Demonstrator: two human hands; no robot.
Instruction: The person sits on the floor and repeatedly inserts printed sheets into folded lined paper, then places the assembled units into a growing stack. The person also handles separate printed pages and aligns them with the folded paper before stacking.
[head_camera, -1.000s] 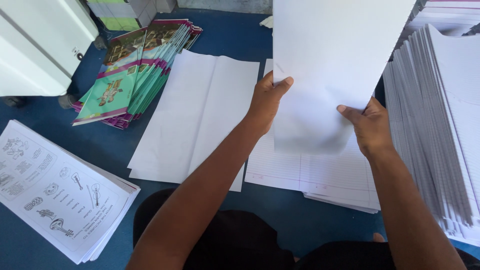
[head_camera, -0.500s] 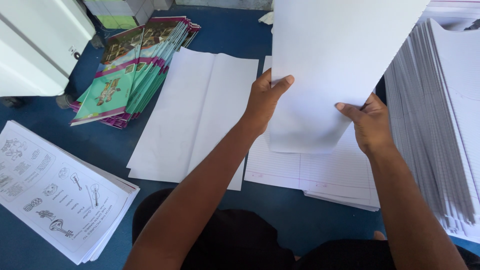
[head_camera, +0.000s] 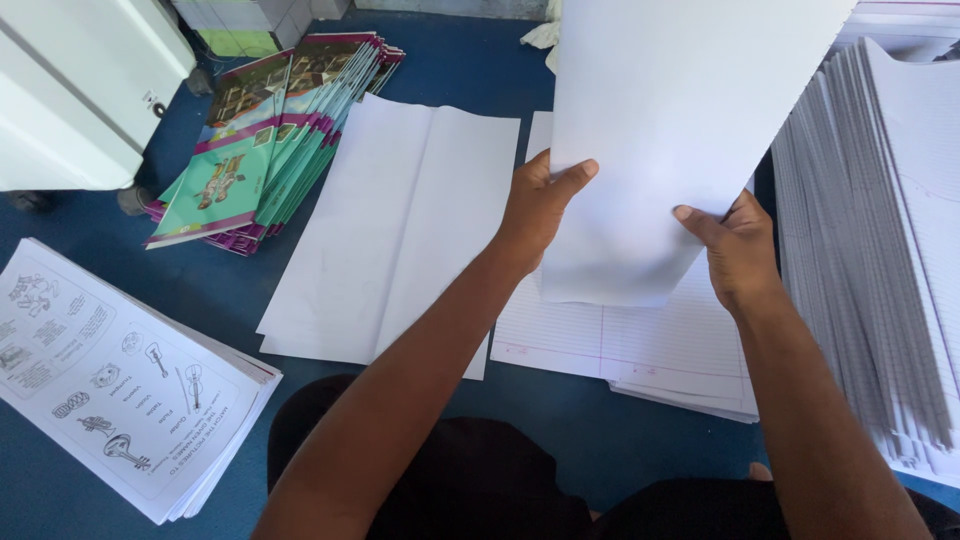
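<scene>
Two bare forearms, no sleeves showing, left hand (head_camera: 535, 210) and right hand (head_camera: 738, 250) wearing no rings or gloves, dark garment covering the lap

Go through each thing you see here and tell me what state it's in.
Blank sheets: lifted, held upright by both hands.
Left hand: gripping the sheets' left edge.
Right hand: gripping their lower right edge.
Ruled paper stack: flat, under the hands.
Folded white sheet: opened flat.
Colourful booklets: fanned pile.
Printed worksheets: stacked, face up.
</scene>
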